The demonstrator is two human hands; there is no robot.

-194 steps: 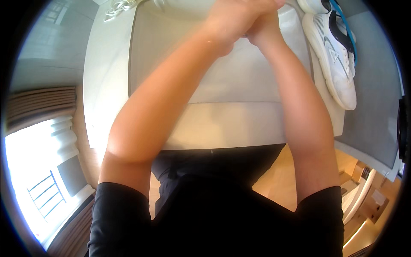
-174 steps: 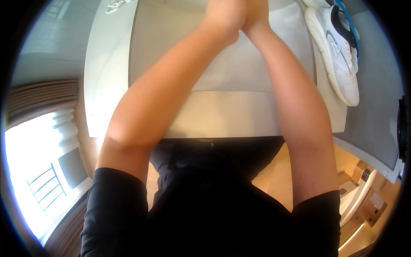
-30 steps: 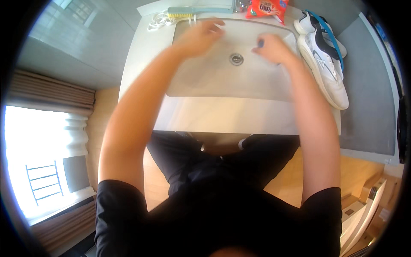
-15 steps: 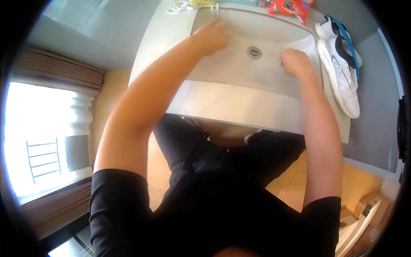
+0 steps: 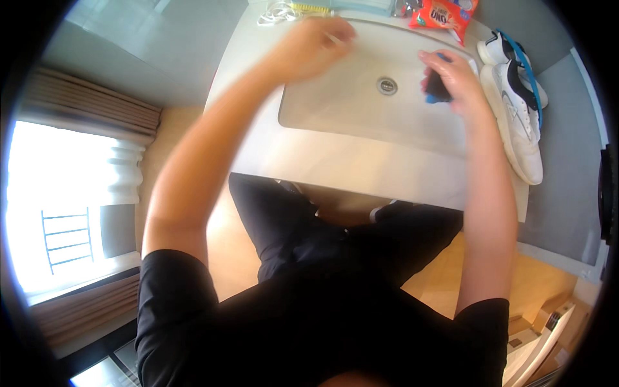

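From my end: the counter [image 5: 251, 97] takes up the upper middle of the frame, with the sink [image 5: 335, 109] let into it; I can't make out standing water or suds. White shoes [image 5: 516, 132] at upper right, on the counter just beside the sink's right side, not in it, neither hand on them. Left hand [image 5: 314, 50] hangs over the sink's left part, fingers curled; motion blur, so I can't tell whether they're closed on anything. Right hand [image 5: 459, 76] is over the sink's right part, clamped on the pad [image 5: 437, 88], blue and black; exact kind unclear to me. Red packet [image 5: 442, 14] at the back of the counter, top of frame; the brush [image 5: 371, 5] lies left of it, handle pale blue, bristles yellow, partly cut off. White cord [image 5: 278, 13] in a loose heap, upper left of the counter. Blue strap [image 5: 525, 58] lies across the shoes. Drain [image 5: 387, 86] shows between the hands, uncovered. Progress, my read: shoes, brush and packet are set out, all out of hand; pad is not yet put down. Can't judge further from this.
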